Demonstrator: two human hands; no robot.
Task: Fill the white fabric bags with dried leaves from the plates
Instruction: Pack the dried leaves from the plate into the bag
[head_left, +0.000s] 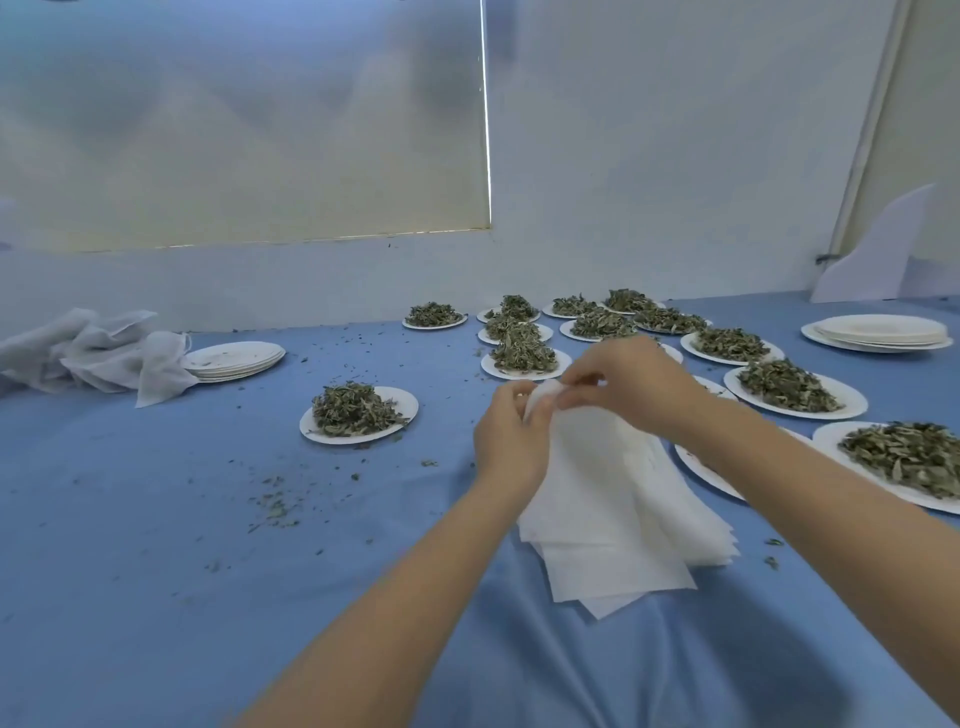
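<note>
A stack of flat white fabric bags (608, 519) lies on the blue cloth in front of me. My left hand (506, 436) and my right hand (628, 379) both pinch the far top edge of the uppermost bag, lifting it off the stack. A white plate (402, 410) heaped with dried leaves (353, 408) sits to the left of my hands. Several more plates of leaves (519, 353) fill the back and right of the table. Part of a plate (701, 467) is hidden under my right forearm.
Filled or crumpled white bags (93, 353) lie at the far left beside a stack of empty plates (234, 358). Another stack of empty plates (883, 332) stands at the far right. Leaf crumbs (275, 504) litter the blue cloth. A wall runs behind the table.
</note>
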